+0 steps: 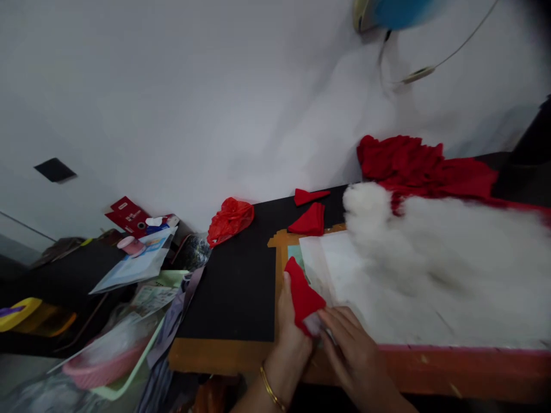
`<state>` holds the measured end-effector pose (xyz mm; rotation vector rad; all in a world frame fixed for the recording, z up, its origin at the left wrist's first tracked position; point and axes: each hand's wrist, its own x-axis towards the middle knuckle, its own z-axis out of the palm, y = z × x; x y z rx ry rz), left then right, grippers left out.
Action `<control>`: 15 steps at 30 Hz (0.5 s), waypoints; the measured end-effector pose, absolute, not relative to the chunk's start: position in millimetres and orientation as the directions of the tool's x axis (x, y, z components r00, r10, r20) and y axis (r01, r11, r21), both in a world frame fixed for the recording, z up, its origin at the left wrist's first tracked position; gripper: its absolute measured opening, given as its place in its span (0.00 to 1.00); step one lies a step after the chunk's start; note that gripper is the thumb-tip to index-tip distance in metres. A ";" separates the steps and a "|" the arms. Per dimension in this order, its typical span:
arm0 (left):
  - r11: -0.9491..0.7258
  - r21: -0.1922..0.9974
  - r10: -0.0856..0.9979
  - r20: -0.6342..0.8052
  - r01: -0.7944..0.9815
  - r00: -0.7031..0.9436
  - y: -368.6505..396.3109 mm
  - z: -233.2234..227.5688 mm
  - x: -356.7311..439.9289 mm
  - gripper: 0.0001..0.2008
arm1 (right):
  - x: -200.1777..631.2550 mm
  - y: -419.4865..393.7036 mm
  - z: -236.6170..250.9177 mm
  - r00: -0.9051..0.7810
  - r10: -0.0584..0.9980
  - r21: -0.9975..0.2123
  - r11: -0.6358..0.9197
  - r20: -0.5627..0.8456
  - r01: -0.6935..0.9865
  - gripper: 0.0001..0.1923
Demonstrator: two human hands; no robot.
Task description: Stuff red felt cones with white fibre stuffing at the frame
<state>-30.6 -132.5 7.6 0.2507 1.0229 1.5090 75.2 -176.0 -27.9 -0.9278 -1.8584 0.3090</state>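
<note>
At the table's front edge (224,355) a red felt cone (302,295) is pinched closed in the left hand (289,332), w/ right hand (353,350) fingers closed at its open end, apparently pushing white stuffing (430,269) in, spare cones (309,221) lying nr the back edge

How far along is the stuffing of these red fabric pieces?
Looks early. Two red pieces and lie set aside on the black mat; whether they are stuffed is unclear. In hand: the left hand holds a red piece, the right hand at its opening. Left: a big white stuffing heap and a red fabric pile.
</note>
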 end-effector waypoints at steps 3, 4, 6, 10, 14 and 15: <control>0.115 0.712 0.887 -0.387 -0.692 -0.250 -131.8 9.8 -32.2 0.27 | 87.2 -173.2 -25.0 -0.161 0.709 -0.571 0.663 0.687 0.485 0.17; 0.152 0.706 0.881 -0.415 -0.691 -0.230 -133.2 11.9 -31.5 0.27 | 90.8 -171.1 -23.6 -0.118 0.712 -0.580 0.647 0.693 0.495 0.16; 0.239 0.660 0.870 -0.471 -0.712 -0.144 -137.7 17.0 -28.2 0.26 | 96.0 -166.0 -20.7 -0.017 0.733 -0.625 0.592 0.680 0.509 0.13; 0.290 0.593 0.876 -0.481 -0.751 -0.041 -147.5 24.4 -20.3 0.23 | 101.2 -157.4 -18.1 0.062 0.798 -0.697 0.483 0.600 0.531 0.18; 0.360 0.618 0.871 -0.491 -0.699 0.014 -155.2 22.9 -19.9 0.18 | 106.5 -152.5 -23.5 -0.110 0.801 -0.649 0.549 0.589 0.527 0.26; 0.371 0.633 0.873 -0.488 -0.680 0.023 -157.3 21.4 -21.0 0.17 | 108.1 -151.3 -25.4 -0.129 0.791 -0.637 0.567 0.598 0.523 0.26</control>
